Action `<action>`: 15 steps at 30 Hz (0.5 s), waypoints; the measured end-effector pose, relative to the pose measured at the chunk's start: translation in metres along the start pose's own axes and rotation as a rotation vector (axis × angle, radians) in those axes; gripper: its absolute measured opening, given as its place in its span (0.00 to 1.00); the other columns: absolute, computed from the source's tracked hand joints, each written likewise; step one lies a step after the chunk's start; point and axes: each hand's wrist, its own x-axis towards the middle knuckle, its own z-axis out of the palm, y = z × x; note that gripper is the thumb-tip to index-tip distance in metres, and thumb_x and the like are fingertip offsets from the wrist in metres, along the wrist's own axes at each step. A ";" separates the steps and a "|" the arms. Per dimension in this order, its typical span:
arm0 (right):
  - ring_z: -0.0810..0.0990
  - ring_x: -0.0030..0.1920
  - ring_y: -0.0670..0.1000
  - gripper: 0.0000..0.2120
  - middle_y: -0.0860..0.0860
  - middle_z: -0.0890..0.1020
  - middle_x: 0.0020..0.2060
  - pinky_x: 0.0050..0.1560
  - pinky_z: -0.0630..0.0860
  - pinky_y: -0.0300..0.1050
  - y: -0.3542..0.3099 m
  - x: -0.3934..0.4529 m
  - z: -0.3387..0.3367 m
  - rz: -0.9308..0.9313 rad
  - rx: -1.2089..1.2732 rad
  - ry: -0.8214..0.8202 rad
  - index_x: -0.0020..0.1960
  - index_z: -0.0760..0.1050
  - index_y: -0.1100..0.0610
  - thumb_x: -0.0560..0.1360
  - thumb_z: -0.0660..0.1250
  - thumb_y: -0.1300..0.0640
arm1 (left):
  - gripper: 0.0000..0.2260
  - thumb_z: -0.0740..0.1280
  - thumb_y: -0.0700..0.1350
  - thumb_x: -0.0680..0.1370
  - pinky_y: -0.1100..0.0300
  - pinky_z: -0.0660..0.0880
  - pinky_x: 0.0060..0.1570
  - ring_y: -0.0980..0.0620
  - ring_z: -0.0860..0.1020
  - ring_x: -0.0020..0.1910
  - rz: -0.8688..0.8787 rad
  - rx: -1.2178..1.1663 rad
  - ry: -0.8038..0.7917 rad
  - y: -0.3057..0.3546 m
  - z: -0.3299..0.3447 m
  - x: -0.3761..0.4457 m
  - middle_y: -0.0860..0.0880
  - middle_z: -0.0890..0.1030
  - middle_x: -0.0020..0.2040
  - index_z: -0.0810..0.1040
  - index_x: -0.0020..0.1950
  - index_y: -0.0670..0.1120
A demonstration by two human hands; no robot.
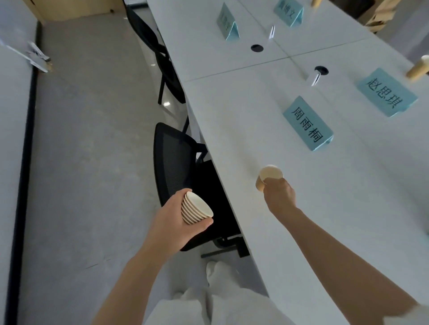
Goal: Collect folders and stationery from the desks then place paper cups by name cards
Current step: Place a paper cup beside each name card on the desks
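My left hand [176,218] grips a stack of several nested paper cups [196,208], held off the desk edge above a black chair. My right hand [278,193] holds a single tan paper cup [269,176] over the white desk [232,120], its mouth tilted toward me; whether it touches the desk I cannot tell. A light blue name card [307,124] stands just beyond that cup. A second name card [386,92] stands further right with another paper cup [417,68] beside it. Two more name cards [227,24] [289,11] stand at the far end.
Black mesh chairs [174,162] [160,58] are tucked under the desk's left edge. Two round cable holes [257,48] [321,70] sit in the desk top. Grey floor stretches to the left. Another cup [315,2] shows at the top edge.
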 end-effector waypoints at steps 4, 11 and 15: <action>0.77 0.44 0.55 0.14 0.56 0.78 0.49 0.41 0.73 0.44 0.009 0.019 0.007 -0.008 -0.108 -0.069 0.60 0.75 0.57 0.78 0.57 0.57 | 0.35 0.77 0.60 0.65 0.69 0.71 0.48 0.59 0.75 0.52 -0.009 -0.005 -0.001 -0.001 0.001 0.017 0.60 0.75 0.54 0.67 0.68 0.56; 0.76 0.56 0.60 0.19 0.56 0.80 0.57 0.53 0.75 0.53 -0.005 0.001 -0.010 -0.281 -0.104 0.173 0.66 0.72 0.56 0.75 0.67 0.57 | 0.34 0.76 0.62 0.65 0.62 0.76 0.53 0.61 0.75 0.53 -0.015 -0.018 -0.019 0.000 0.005 0.041 0.63 0.74 0.53 0.66 0.66 0.58; 0.79 0.52 0.45 0.13 0.45 0.82 0.49 0.57 0.76 0.44 -0.056 -0.031 -0.036 -0.329 0.423 -0.066 0.59 0.77 0.52 0.75 0.69 0.59 | 0.34 0.72 0.67 0.62 0.54 0.78 0.54 0.60 0.76 0.53 -0.012 0.006 -0.057 -0.002 0.001 0.051 0.62 0.75 0.53 0.66 0.65 0.60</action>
